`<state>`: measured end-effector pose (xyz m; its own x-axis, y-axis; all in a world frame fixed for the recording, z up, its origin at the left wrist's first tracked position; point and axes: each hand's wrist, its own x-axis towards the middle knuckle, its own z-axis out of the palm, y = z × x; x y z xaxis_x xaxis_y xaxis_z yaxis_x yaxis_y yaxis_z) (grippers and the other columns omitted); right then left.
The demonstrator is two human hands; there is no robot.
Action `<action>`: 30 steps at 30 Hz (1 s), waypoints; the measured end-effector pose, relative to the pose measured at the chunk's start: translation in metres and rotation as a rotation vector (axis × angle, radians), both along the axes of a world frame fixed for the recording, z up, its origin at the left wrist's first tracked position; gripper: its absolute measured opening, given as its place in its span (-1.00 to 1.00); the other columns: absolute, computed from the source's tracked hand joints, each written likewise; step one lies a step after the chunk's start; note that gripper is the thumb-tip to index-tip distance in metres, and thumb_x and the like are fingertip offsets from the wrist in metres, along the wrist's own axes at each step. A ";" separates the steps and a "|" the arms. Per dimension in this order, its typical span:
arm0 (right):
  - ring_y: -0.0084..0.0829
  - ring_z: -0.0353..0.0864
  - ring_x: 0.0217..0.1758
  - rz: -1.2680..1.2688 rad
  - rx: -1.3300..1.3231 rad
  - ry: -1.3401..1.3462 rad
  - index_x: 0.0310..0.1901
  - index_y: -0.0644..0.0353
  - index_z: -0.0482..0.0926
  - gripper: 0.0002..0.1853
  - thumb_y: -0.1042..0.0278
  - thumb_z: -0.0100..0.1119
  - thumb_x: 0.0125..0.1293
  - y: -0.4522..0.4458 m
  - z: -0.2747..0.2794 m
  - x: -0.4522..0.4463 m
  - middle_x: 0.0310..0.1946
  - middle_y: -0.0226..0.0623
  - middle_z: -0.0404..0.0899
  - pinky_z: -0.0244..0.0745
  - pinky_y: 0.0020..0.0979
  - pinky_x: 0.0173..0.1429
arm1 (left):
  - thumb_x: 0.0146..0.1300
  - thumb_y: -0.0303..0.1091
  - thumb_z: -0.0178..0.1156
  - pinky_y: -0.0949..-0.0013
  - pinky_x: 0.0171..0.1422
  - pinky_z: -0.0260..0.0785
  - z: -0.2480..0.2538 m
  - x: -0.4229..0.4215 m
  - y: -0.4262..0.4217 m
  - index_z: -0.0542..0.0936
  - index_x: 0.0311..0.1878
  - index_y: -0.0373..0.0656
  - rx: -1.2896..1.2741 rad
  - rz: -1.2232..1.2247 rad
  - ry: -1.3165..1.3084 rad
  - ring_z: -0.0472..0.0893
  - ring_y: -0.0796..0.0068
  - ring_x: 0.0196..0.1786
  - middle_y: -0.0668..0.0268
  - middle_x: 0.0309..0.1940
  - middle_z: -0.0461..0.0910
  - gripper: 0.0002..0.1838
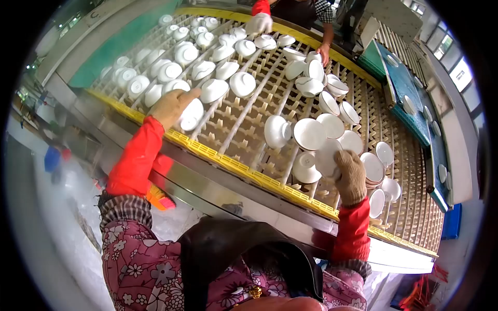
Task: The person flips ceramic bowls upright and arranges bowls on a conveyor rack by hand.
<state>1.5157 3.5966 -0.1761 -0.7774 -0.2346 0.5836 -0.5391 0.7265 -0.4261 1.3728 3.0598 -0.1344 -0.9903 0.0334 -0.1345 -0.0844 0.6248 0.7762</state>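
Observation:
My left hand (174,107), in a tan glove and red sleeve, is at the front left of the conveyor rack. Its fingers curl at the rim of a white bowl (191,115); the fingertips are partly hidden. At the front right, my right hand (350,177), in a knitted glove, grips a white bowl (327,157) by its edge. Close around that hand lie several loose bowls, among them one bowl (309,135) showing its inside and an overturned bowl (306,168). A stack of bowls (373,168) stands just right of the right hand.
Upturned bowls (168,72) fill the rack's left side in rows. A yellow edge strip (249,173) borders the pegged conveyor (233,124). Across it, another person's gloved hand (259,24) and bare hand (324,53) are near bowls. A teal belt (402,88) carries bowls at right.

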 end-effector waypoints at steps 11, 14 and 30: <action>-0.16 0.81 0.06 0.212 -0.344 -0.236 0.18 0.30 0.71 -0.71 0.28 0.36 0.61 -0.130 0.002 -0.092 0.02 -0.16 0.80 0.71 -0.11 0.19 | 0.46 0.25 0.46 -0.23 0.24 0.61 -0.013 0.011 0.003 0.76 0.06 -0.25 -0.737 0.125 0.435 0.79 -0.31 0.12 -0.15 -0.04 0.85 -0.38; -0.32 0.81 0.17 0.059 -0.754 -0.491 0.43 0.27 0.70 -0.52 0.26 0.40 0.59 -0.085 -0.016 -0.049 0.11 -0.14 0.82 0.69 -0.16 0.24 | 0.38 0.02 0.56 -0.14 0.36 0.54 0.010 0.029 0.043 0.72 0.22 -0.28 -0.677 -0.064 0.588 0.73 -0.24 0.19 -0.10 0.03 0.81 -0.41; 0.06 0.65 0.51 -0.422 0.529 -0.051 0.35 0.09 0.75 -0.43 0.18 0.48 0.29 0.010 -0.015 -0.058 0.41 -0.06 0.74 0.36 0.21 0.72 | 0.35 0.32 0.46 0.06 0.42 0.47 -0.081 0.022 0.301 0.91 -0.23 -0.11 -0.742 -0.843 0.785 0.67 0.06 0.11 0.18 -0.13 0.84 -0.42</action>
